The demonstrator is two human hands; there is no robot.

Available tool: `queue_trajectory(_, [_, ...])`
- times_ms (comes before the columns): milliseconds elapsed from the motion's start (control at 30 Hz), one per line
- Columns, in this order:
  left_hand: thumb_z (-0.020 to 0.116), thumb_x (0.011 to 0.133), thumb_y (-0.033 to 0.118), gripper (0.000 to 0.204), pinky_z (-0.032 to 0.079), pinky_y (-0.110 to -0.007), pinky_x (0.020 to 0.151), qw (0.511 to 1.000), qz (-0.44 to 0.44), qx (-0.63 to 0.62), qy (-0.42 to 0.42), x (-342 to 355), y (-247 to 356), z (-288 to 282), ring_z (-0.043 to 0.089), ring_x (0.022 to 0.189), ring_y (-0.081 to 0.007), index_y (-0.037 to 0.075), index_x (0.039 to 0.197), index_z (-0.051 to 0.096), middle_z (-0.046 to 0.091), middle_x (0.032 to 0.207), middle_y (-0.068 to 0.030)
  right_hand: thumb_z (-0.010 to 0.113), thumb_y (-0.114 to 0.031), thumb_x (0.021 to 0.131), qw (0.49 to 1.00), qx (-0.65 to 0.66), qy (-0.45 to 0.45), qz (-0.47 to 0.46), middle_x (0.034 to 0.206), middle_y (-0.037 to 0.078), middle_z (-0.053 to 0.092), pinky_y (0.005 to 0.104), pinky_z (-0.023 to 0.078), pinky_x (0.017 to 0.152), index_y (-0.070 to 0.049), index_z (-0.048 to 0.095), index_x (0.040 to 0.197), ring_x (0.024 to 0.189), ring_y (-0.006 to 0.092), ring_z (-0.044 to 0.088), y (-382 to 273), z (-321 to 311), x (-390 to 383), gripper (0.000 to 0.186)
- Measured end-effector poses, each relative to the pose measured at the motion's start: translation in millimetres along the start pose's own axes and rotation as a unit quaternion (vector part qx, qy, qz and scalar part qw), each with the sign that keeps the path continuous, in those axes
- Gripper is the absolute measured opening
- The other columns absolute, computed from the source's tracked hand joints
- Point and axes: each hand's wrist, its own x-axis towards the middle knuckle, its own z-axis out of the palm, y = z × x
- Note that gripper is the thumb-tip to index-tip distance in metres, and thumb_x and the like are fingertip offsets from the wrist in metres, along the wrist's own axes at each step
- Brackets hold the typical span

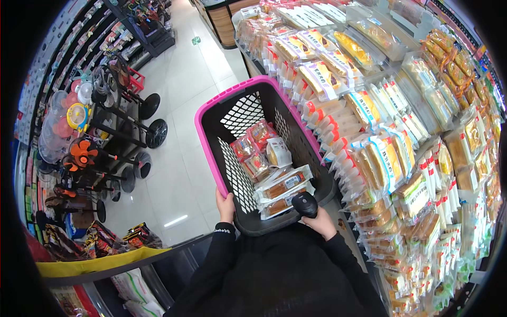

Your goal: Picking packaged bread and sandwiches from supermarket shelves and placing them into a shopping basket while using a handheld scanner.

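Observation:
In front of me is a black laundry-style basket (pixel 280 120) with lattice walls and a pink rim. My left hand (pixel 225 206) is closed on the rim at its near left side. Inside the basket lie red-and-clear packs (pixel 253 141), a white-and-brown pack (pixel 278 152) and long clear bread packs (pixel 283 189). My right hand (pixel 320 223) is closed around a black handheld scanner (pixel 304 204), at the basket's near right corner. The scanner's head covers part of the nearest bread pack. Most of its handle is hidden in my hand.
A display of packaged breads (pixel 377 164) rises close along the right. Standing fans (pixel 84 153) with round black bases line the left side of the tiled floor (pixel 179 137). At lower left is a shelf with a yellow edge (pixel 105 262). A wood-panelled counter (pixel 221 24) stands farther ahead.

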Motion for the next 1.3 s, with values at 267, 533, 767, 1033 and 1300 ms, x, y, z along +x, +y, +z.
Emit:
queue_trajectory(267, [0.045, 0.067, -0.004, 0.054, 0.038, -0.029, 0.084, 0.999, -0.013, -0.034, 0.019, 27.7, 9.3, 10.7, 0.049, 0.095, -0.0207, 0.000, 0.119, 0.036, 0.049, 0.106, -0.0126, 0.064, -0.022, 0.061, 0.999, -0.033, 0.004, -0.023, 0.086, 0.018, 0.060, 0.0351, 0.043, 0.075, -0.002, 0.056, 0.093, 0.086, 0.0319, 0.057, -22.1, 4.9, 30.1, 0.038])
queue_trajectory(533, [0.048, 0.066, -0.002, 0.047, 0.039, -0.029, 0.080, 0.999, -0.010, -0.007, 0.045, 89.8, 24.6, 14.1, 0.050, 0.089, -0.0202, -0.001, 0.113, 0.041, 0.052, 0.100, -0.0112, 0.063, -0.020, 0.061, 0.995, -0.043, 0.019, -0.089, 0.082, 0.017, 0.061, 0.0350, 0.045, 0.071, -0.001, 0.056, 0.091, 0.079, 0.0295, 0.059, -36.9, 23.0, 94.4, 0.036])
queue_trajectory(767, [0.047, 0.064, -0.003, 0.039, 0.042, -0.029, 0.071, 0.998, 0.002, -0.007, 0.063, 172.7, 23.7, 2.4, 0.052, 0.080, -0.0187, 0.001, 0.103, 0.046, 0.054, 0.090, -0.0084, 0.061, -0.006, 0.067, 0.991, 0.110, -0.075, -0.019, 0.066, 0.005, 0.057, 0.0240, 0.044, 0.051, 0.001, 0.055, 0.083, 0.055, 0.0105, 0.054, -69.6, 55.9, 162.4, 0.019])
queue_trajectory(1033, [0.047, 0.066, -0.003, 0.053, 0.038, -0.030, 0.083, 1.000, 0.016, -0.018, 0.012, 226.9, 5.8, -20.5, 0.048, 0.094, -0.0210, 0.001, 0.117, 0.038, 0.050, 0.104, -0.0107, 0.065, -0.011, 0.065, 0.980, 0.125, -0.156, 0.012, 0.065, 0.002, 0.056, 0.0232, 0.042, 0.051, -0.002, 0.055, 0.088, 0.055, 0.0091, 0.053, -93.2, 65.8, 199.8, 0.026])
queue_trajectory(1300, [0.045, 0.071, -0.002, 0.055, 0.032, -0.031, 0.091, 0.999, -0.016, -0.047, 0.003, 206.3, 36.2, -8.1, 0.042, 0.105, -0.0223, 0.000, 0.124, 0.030, 0.042, 0.115, -0.0130, 0.065, -0.009, 0.068, 0.959, 0.185, -0.149, 0.155, 0.068, 0.003, 0.056, 0.0222, 0.042, 0.054, -0.003, 0.055, 0.087, 0.060, 0.0089, 0.053, -114.4, 45.5, 195.5, 0.022])
